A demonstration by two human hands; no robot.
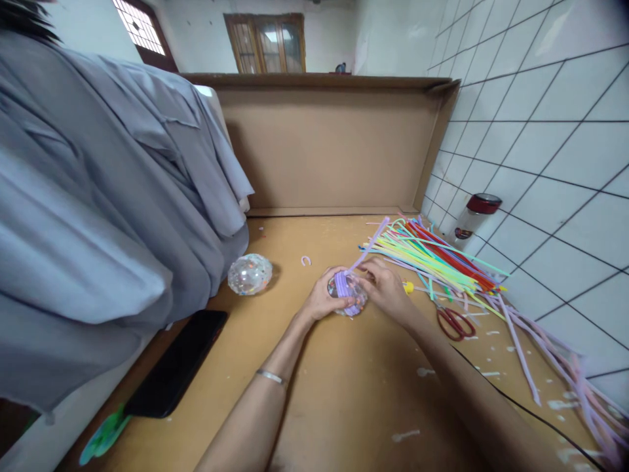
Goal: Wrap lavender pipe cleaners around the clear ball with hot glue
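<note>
My left hand cups a small clear glittery ball that is partly wrapped in purple pipe cleaner. My right hand pinches the same purple pipe cleaner close to the ball; its free end sticks up and to the right. Both hands rest just above the wooden tabletop. A second, bare glittery ball lies to the left of my hands. A silver bangle is on my left wrist.
A heap of coloured pipe cleaners lies right of my hands, with red-handled scissors and pale purple strands nearer the tiled wall. A red-capped jar stands at the wall. A black phone and grey cloth are left. A cardboard panel stands behind.
</note>
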